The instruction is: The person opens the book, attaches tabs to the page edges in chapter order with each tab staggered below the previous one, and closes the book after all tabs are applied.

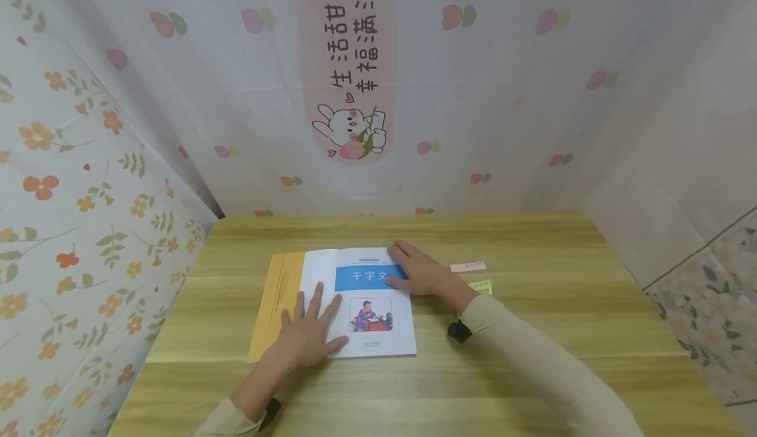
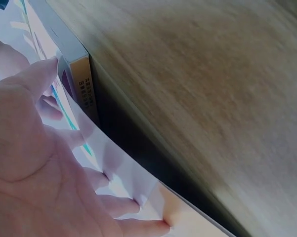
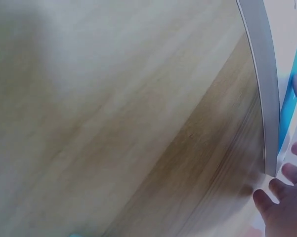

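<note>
A book (image 1: pixel 378 348) lies on the wooden table (image 1: pixel 532 332), open at a white title page with a blue band and a small picture; its orange cover (image 1: pixel 273 299) is folded out to the left. My left hand (image 1: pixel 309 332) lies flat with spread fingers on the lower left of the page. My right hand (image 1: pixel 416 269) rests flat on the page's upper right, over the end of the blue band. In the left wrist view my left hand (image 2: pixel 49 177) presses the page (image 2: pixel 128 173) beside the orange spine (image 2: pixel 84 91). The right wrist view shows the fingertips (image 3: pixel 274 197) of my right hand at the book's edge (image 3: pixel 262 74).
A pink paper strip (image 1: pixel 468 267) and a yellow-green one (image 1: pixel 483 286) lie right of the book. Patterned curtains (image 1: pixel 89 181) close off the left side and the back, and a wall stands to the right. A small black item (image 1: pixel 458 331) sits under my right wrist.
</note>
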Demonstrator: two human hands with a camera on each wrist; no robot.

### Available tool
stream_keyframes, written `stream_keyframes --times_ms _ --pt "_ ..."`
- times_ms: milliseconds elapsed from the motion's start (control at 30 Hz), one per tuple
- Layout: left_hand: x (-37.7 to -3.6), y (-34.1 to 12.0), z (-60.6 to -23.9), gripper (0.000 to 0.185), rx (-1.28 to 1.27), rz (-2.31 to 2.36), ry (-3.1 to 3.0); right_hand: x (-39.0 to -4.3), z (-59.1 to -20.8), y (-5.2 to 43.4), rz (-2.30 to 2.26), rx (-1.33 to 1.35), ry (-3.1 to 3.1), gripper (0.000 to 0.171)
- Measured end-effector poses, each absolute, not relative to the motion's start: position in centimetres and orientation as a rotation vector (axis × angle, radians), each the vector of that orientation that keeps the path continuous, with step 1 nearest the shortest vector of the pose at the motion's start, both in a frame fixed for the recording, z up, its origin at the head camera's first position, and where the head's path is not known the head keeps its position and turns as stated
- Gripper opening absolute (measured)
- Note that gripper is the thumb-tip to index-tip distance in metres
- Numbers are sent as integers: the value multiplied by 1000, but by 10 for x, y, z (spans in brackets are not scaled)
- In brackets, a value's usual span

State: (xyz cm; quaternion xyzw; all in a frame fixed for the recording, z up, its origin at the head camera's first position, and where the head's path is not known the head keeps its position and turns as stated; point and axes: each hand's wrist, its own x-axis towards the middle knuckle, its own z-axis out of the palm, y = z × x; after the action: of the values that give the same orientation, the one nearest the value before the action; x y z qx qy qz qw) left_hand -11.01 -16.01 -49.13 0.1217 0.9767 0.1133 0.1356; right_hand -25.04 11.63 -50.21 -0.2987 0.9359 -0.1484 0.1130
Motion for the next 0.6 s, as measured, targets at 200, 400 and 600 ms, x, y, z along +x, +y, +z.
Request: stream_keyframes --times_ms 200,400,600 --pt "-110 -160 -492 84 359 331 2836 -254 -503 110 -408 -870 2769 84" --pt "-110 -160 -492 84 360 328 2837 -254 -503 108 -303 -905 2793 83" --pt "-109 -160 -491 84 361 329 2834 -253 -503 108 -222 -929 2793 82"
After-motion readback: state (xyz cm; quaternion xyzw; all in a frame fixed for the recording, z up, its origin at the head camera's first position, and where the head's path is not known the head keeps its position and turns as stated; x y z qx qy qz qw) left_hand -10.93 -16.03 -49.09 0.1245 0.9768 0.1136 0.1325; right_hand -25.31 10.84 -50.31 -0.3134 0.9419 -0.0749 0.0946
